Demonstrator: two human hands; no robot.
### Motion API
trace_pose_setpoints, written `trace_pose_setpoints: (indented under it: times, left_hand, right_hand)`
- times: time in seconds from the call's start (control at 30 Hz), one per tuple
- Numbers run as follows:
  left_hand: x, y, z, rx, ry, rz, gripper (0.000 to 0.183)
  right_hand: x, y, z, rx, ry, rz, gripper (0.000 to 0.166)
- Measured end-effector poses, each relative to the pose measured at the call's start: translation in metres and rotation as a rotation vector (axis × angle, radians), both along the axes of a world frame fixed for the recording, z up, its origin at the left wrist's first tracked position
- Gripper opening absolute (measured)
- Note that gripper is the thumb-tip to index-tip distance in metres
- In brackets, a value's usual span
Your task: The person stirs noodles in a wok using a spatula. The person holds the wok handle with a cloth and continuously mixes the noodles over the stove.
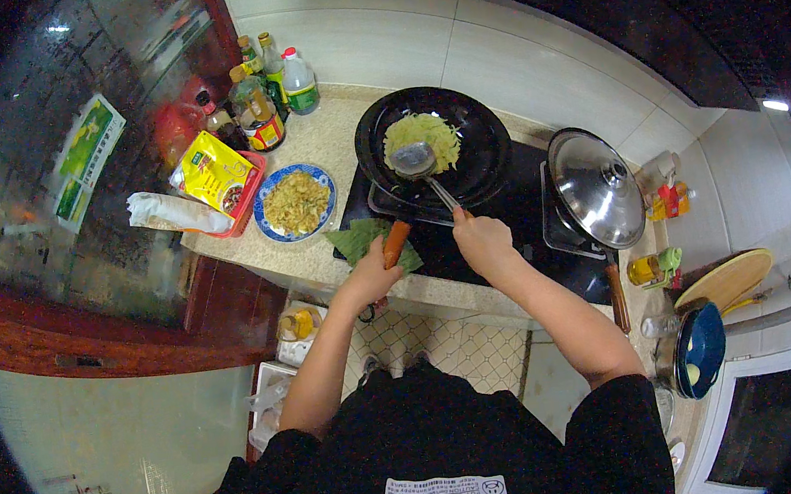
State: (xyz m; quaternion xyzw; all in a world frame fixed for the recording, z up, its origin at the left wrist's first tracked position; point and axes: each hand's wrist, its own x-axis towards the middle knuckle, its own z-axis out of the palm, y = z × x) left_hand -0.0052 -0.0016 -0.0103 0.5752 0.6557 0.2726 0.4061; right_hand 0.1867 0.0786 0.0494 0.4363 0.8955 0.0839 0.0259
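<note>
A black wok [482, 144] sits over the left burner of the black glass cooktop [507, 230]. Pale green shredded vegetable [428, 135] is heaped inside it. The metal head of a cooking spatula [413, 159] rests on the heap. My right hand [487, 242] grips the spatula by its handle, at the wok's near side. My left hand [368, 277] is around an orange-brown wooden handle [396, 243], which appears to be the wok's. A crumpled green cloth [359, 236] lies under that handle, partly hidden by my fingers.
Left of the wok stands a blue-rimmed plate [295, 203] of scrambled egg. Beyond it are a red basket [249, 207] with a yellow packet [215, 172] and several seasoning bottles [262, 117]. A lidded pan [595, 187] occupies the right burner; its handle [617, 298] overhangs the counter's front.
</note>
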Motion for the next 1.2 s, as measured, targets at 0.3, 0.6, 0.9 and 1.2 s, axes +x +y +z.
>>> trace_pose_setpoints:
  times: [0.3, 0.6, 0.9, 1.2]
  left_hand:
    - [0.0, 0.0, 0.011, -0.084, -0.071, -0.011, 0.074]
    - [0.004, -0.002, 0.028, -0.222, -0.2, 0.034, 0.075]
    - [0.005, -0.001, 0.035, -0.211, -0.117, 0.024, 0.072]
    - [0.001, 0.002, 0.015, -0.135, -0.113, -0.002, 0.073]
  right_hand:
    - [0.014, 0.026, 0.024, -0.251, 0.164, -0.11, 0.039]
    - [0.037, 0.027, 0.034, -0.226, 0.048, -0.325, 0.032]
    - [0.03, -0.008, 0.078, -0.341, 0.199, -0.208, 0.029]
    - [0.007, -0.007, 0.027, -0.231, 0.058, -0.192, 0.04]
